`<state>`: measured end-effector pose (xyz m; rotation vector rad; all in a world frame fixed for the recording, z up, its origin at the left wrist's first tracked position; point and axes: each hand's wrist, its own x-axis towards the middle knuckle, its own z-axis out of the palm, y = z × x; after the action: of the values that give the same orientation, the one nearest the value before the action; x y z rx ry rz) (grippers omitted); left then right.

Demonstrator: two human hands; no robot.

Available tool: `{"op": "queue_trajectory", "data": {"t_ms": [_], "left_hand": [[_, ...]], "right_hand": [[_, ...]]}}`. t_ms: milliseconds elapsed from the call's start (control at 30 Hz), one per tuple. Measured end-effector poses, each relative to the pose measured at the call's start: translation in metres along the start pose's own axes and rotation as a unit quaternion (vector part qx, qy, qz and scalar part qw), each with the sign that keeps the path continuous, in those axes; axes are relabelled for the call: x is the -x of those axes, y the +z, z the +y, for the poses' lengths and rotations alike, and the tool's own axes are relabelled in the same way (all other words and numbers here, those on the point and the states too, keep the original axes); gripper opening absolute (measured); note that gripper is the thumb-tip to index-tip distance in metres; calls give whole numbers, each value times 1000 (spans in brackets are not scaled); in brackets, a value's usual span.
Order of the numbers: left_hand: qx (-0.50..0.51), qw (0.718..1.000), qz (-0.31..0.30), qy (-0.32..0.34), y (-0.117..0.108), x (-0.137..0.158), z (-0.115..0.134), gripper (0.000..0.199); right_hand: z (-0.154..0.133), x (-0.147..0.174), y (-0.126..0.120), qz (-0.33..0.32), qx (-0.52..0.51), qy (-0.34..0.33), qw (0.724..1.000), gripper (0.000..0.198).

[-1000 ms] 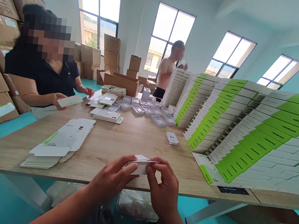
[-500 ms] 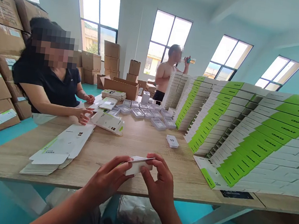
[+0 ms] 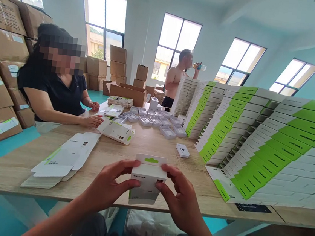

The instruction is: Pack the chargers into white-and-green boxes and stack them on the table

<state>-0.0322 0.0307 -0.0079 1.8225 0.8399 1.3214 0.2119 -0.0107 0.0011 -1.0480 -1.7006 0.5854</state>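
Note:
Between my two hands is a small white packaging box (image 3: 145,186) with a green-edged hang tab standing up at its top. My left hand (image 3: 113,183) grips its left side, thumb on the front face and fingers behind the upper corner. On the opposite side, my right hand (image 3: 177,190) pinches the box in the same way. The box is held tilted over the table's front edge, its printed front facing me. Beyond it lies a small stack of white cards (image 3: 182,150). To the left rests a pile of flat unfolded cartons (image 3: 65,153).
Tall stacks of white and green boxes (image 3: 279,147) fill the table's right side. Clear plastic trays (image 3: 157,121) lie mid-table at the back. A co-worker (image 3: 56,83) sits at the left, one hand by flat cartons (image 3: 116,130). Another person (image 3: 176,78) stands behind, holding a bottle.
The box has turned from edge-on to showing its front and raised hang tab, and my hands have shifted to its sides. The co-worker's hand has lowered onto the cartons.

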Motion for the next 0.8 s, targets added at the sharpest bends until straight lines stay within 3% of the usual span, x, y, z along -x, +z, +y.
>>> {"op": "queue_trajectory", "data": {"t_ms": [133, 200, 267, 333, 367, 433, 533, 633, 800], "left_hand": [[32, 998, -45, 25, -3, 2, -8, 45], [-41, 994, -52, 86, -3, 2, -17, 52], [-165, 964, -73, 194, 1, -1, -29, 56], [-238, 920, -128, 284, 7, -11, -43, 53], [-238, 912, -150, 299, 11, -20, -51, 49], [-191, 932, -150, 268, 19, -42, -66, 38], [-97, 987, -18, 126, 27, -79, -91, 28], [-65, 994, 89, 12, 30, -103, -116, 33], [-17, 999, 38, -16, 29, -106, -136, 33]], "right_hand": [[5, 2, -4, 31, -119, 70, 990, 49], [11, 2, -1, 40, -193, 127, 972, 54], [25, 0, 7, 40, -239, 186, 952, 58], [47, -7, 14, 21, -183, 212, 960, 54], [61, -13, 14, 10, -124, 213, 969, 52], [93, -34, 3, -1, 6, 202, 979, 52], [139, -75, -42, 32, 119, 194, 973, 33], [175, -112, -92, 10, 202, 189, 961, 32], [201, -137, -130, -93, 262, 185, 942, 31]]}}
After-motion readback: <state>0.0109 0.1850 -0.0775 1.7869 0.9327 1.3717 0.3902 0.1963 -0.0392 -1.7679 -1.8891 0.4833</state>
